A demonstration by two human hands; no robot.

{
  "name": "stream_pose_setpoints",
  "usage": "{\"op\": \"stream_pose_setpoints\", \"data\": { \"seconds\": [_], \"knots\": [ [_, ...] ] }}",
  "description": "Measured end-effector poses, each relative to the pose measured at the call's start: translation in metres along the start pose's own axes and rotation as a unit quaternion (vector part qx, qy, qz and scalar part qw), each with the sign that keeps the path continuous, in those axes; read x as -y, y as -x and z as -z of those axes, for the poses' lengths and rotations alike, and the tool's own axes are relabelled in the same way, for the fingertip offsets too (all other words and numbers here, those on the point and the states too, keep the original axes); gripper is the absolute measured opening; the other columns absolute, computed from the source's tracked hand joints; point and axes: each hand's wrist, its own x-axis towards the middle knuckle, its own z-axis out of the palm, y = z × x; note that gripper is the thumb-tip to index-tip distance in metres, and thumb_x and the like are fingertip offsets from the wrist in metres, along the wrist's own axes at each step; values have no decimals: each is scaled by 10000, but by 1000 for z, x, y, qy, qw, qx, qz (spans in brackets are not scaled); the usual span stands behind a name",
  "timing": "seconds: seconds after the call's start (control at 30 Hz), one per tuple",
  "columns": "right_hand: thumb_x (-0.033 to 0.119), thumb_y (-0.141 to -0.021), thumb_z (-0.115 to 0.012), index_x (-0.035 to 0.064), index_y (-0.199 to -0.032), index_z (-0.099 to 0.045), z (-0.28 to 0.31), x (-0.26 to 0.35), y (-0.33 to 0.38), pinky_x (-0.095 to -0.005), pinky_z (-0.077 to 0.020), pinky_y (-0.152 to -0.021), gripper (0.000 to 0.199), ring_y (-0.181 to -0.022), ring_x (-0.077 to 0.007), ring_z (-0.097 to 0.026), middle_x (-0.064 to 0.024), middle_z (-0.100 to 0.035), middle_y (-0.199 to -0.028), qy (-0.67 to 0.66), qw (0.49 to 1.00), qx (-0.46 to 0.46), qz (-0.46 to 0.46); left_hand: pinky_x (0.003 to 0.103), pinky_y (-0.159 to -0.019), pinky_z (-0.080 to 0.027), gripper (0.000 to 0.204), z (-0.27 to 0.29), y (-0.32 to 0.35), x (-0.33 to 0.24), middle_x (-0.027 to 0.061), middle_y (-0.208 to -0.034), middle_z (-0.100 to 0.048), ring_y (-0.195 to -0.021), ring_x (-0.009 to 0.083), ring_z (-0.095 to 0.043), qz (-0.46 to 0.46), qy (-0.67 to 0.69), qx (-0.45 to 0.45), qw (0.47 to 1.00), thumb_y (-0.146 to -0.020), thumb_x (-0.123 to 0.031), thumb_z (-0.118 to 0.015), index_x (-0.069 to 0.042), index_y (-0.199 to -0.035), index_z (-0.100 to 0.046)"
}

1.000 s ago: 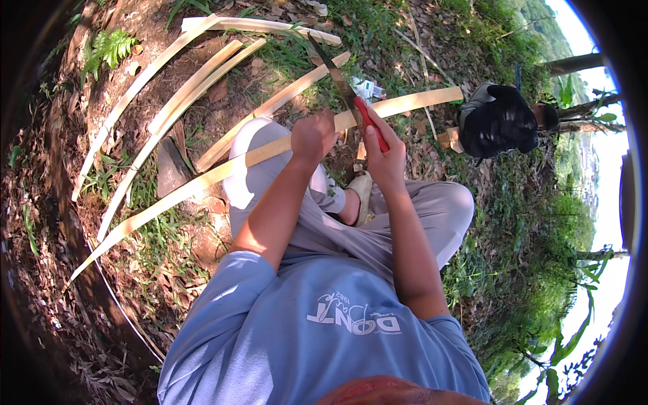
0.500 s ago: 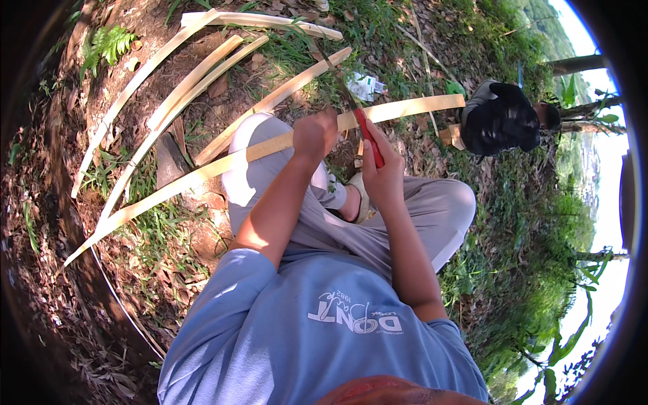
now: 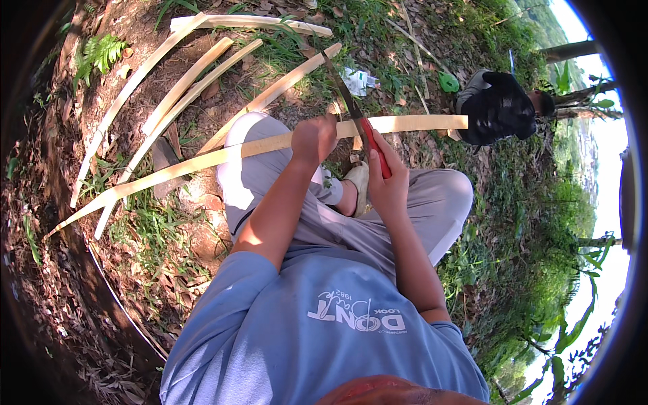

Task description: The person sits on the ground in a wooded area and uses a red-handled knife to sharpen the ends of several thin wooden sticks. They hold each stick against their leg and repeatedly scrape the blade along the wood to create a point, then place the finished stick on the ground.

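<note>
A long, pale wooden strip [image 3: 263,146] lies across my lap, reaching from the ground at the far left out past my right knee. My left hand [image 3: 315,140] is closed around its middle. In my right hand [image 3: 389,179] is the red handle of a long knife [image 3: 351,104]. Its dark, narrow blade points away from me and crosses the strip just right of my left hand. The blade's exact contact with the wood is too small to make out.
Several pale strips [image 3: 128,101] lie on the leafy ground ahead and to the left, one [image 3: 277,91] just beyond my knee. A white packet [image 3: 359,81] and a green object [image 3: 448,82] lie farther off. Another person [image 3: 503,108] in dark clothing sits at the right.
The strip has tilted: its right end is nearer to me, and its left end has shifted left and away. My right hand and the knife have come slightly toward me.
</note>
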Motion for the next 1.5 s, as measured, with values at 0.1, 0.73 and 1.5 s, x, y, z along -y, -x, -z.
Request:
{"op": "stream_pose_setpoints", "data": {
  "seconds": [0.1, 0.73, 1.5],
  "knots": [
    [93, -1079, -613, 36, -1493, -646, 3, 3, 14, -339, -558, -831, 419, -904, -207, -722, -207, -768, -1079, -7, 1000, 7, -25, 455, -639, -626, 291, 0, -1, 2, 139, -768, -750, -700, 343, -774, 11, 14, 13, 1000, -782, -251, -847, -91, -895, -632],
    [147, -1094, -591, -39, -1514, -610, 143, 121, 143, -236, -475, -697, 460, -734, -79, -592, -71, -756, -969, 7, 990, -28, -139, 509, -762, -644, 131, 24, -23, -8, 197, -818, -786, -801, 414, -796, 88, 67, 65, 992, -886, -171, -720, -43, -910, -727],
    [92, -1125, -534, -66, -1524, -585, 47, -28, 50, -403, -566, -1071, 432, -1288, -301, -693, -239, -663, -1480, 22, 983, -162, 87, 420, -671, -606, 150, 42, -63, -80, 93, -977, -834, -887, 268, -816, -8, 45, 191, 980, -898, -200, -739, -139, -953, -865]
  ]
}}
